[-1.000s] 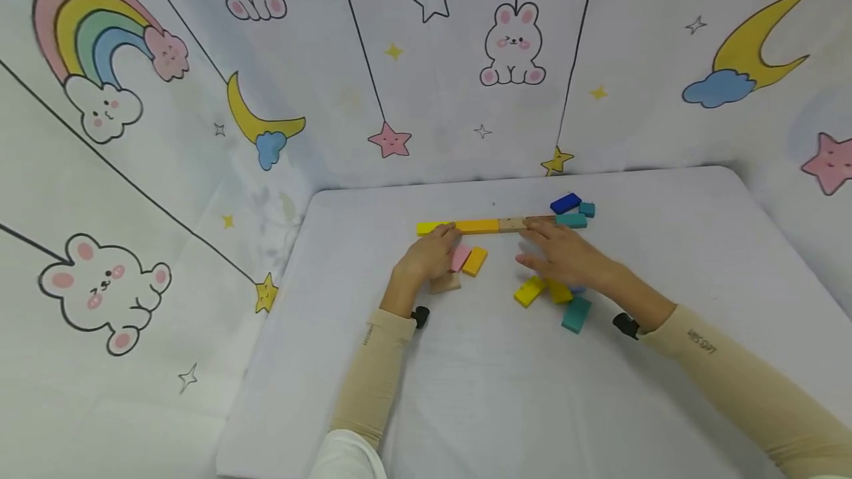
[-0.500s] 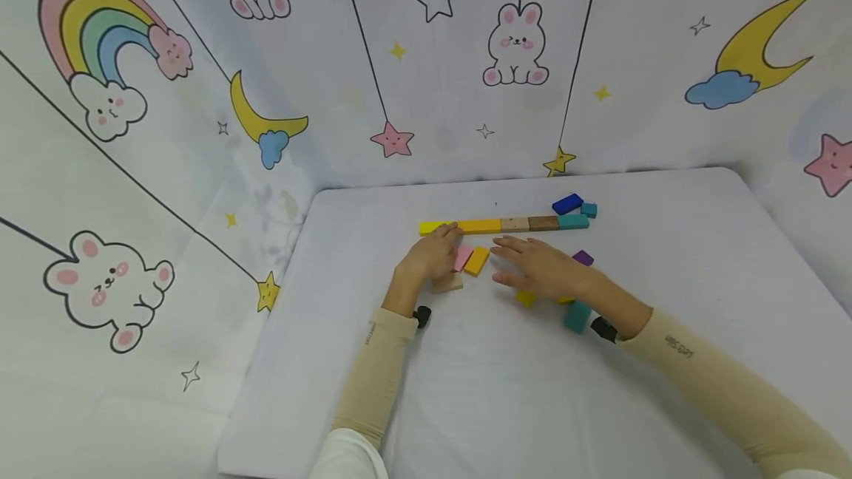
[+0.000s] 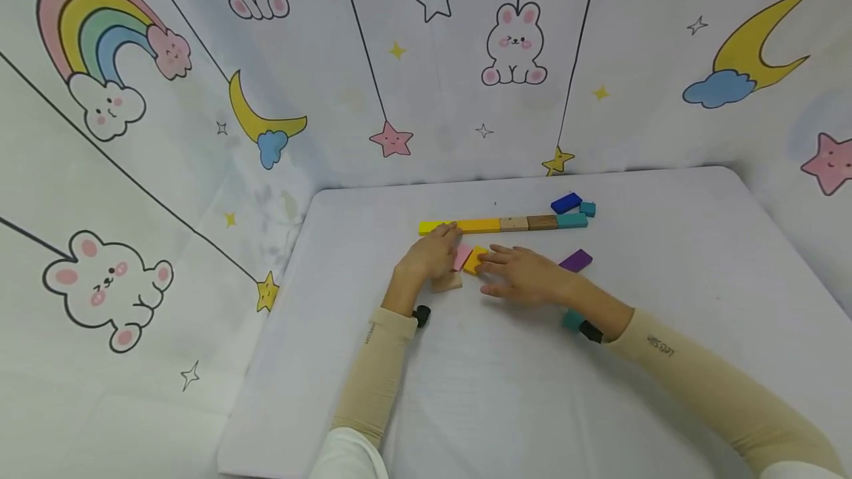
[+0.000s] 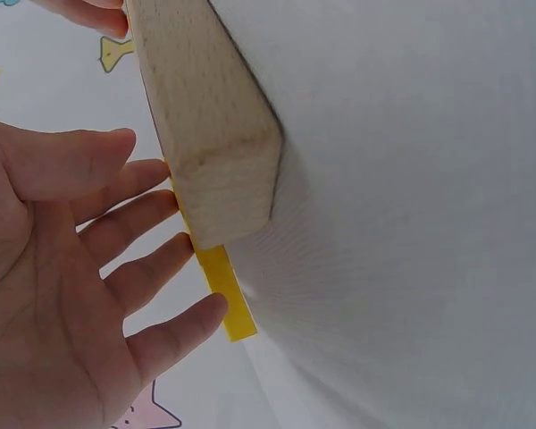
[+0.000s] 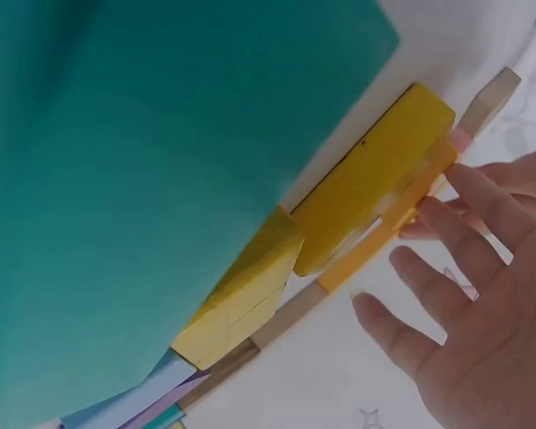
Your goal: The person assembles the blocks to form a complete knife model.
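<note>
I note a white table (image 3: 506, 390) at six o'clock, before pale printed walls (image 3: 459, 102) bearing a rainbow (image 3: 93, 32) at ten, a rabbit (image 3: 512, 49) at one and a yellow crescent moon (image 3: 740, 41) at two.

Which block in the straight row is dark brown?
The dark wooden block, between the teal end block and the pale wooden block; it alone in the row is dark brown.

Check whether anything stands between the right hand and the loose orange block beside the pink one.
Nothing visible does: in the head view, the right hand overlaps the edge of the orange block, though contact is unclear. The pink block lies on its other side, toward the left hand.
</note>
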Motion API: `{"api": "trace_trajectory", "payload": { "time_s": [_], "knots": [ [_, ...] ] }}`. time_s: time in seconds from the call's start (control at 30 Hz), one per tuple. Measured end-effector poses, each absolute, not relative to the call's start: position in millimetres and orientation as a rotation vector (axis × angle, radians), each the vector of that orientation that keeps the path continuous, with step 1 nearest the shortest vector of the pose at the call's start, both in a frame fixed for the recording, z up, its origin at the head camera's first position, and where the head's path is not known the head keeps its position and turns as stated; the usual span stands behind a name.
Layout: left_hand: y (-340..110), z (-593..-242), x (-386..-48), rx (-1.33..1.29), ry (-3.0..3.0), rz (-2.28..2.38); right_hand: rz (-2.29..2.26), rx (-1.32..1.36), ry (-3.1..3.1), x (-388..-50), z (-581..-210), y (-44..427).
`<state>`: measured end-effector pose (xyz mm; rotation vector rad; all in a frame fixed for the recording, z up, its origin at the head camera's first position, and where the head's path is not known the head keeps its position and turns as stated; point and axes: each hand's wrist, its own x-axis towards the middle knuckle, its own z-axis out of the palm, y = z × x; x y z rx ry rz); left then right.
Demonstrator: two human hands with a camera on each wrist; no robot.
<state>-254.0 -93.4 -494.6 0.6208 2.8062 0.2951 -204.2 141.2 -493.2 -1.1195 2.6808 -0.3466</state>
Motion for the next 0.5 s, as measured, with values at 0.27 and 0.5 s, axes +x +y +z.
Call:
{"api": "trace_trajectory", "payload": {
  "time_s": [0.27,0.5],
  "knots": [
    [-95.3,-495.3,-253.1,0.624,2.803,0.294,-0.337,-1.179,2.714,-198.4,-492.4,140.0],
    [-95.3,-495.0,-253.8,0.628,2.795,0.299,-0.191,-1.210,2.792,-194.5,-491.5,139.5]
  ]
}}
